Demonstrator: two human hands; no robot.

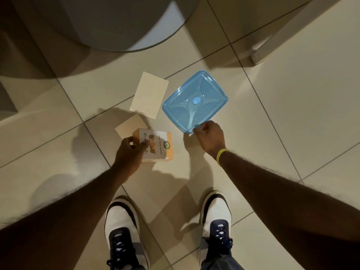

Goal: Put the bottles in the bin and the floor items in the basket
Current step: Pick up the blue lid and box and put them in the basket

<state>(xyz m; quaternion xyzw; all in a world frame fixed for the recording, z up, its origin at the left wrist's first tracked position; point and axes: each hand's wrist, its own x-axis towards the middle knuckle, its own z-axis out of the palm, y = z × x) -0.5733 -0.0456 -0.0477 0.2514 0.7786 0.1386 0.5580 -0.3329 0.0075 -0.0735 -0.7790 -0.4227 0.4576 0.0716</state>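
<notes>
You are early in the floor half of the job, as far as this view shows; nothing here has reached the basket, and neither basket, bin nor any bottle is in sight, so the bottle half cannot be judged from here.

Four items lie on the floor [272,133] ahead of your shoes [122,221]: the box [159,147] at twelve o'clock, the blue lid [194,100] at one o'clock, a pale card [149,95] further out at twelve, and a tan card [129,126] at eleven o'clock, its near corner tucked behind the box.

Your left hand [130,152] is on the box; the fingers [144,145] curl over its printed top while the thumb hooks the far left corner, so it is clamped and looks ready to lift.

Your right hand [209,137], the one with the yellow wristband [221,155], pinches the lid's near corner at its six o'clock; the fingers [200,129] are drawn together on the rim; whether a tub sits under that lid I cannot tell from above.

Both cards lie untouched; they and the two items in hand are yet to be carried over.
</notes>
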